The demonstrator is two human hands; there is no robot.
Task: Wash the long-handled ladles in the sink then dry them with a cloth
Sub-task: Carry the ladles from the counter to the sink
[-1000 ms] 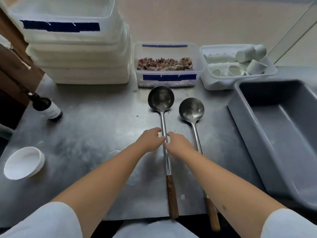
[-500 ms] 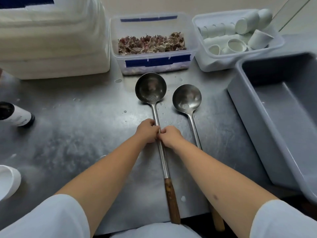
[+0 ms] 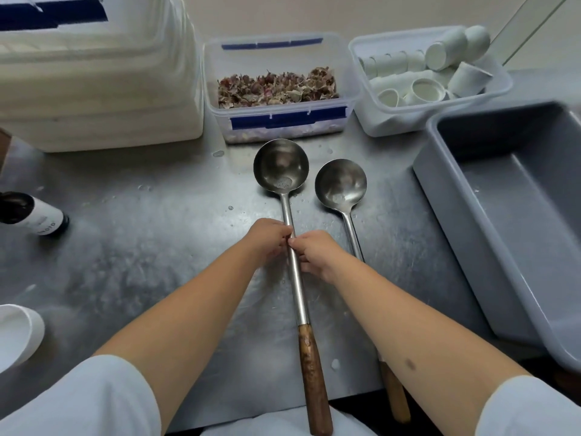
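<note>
Two steel ladles with wooden grips lie side by side on the steel counter (image 3: 132, 234), bowls pointing away from me. The left ladle (image 3: 281, 166) is the larger one. My left hand (image 3: 267, 236) and my right hand (image 3: 314, 251) meet at its metal shaft, fingers curled on it from either side. The right ladle (image 3: 341, 187) lies untouched just past my right hand; my right forearm hides part of its shaft. No sink or cloth is in view.
A grey plastic tub (image 3: 465, 196) sits at the right. Behind the ladles stand a clear box of dried petals (image 3: 283, 121), a box of white cups (image 3: 393, 121) and stacked white containers (image 3: 94, 89). A dark bottle (image 3: 34, 215) and a white bowl (image 3: 19, 332) are at the left.
Both hands have closed in on the left ladle's shaft and now pinch it together. The head camera has tilted down and nearer, so everything shifted up in view.
</note>
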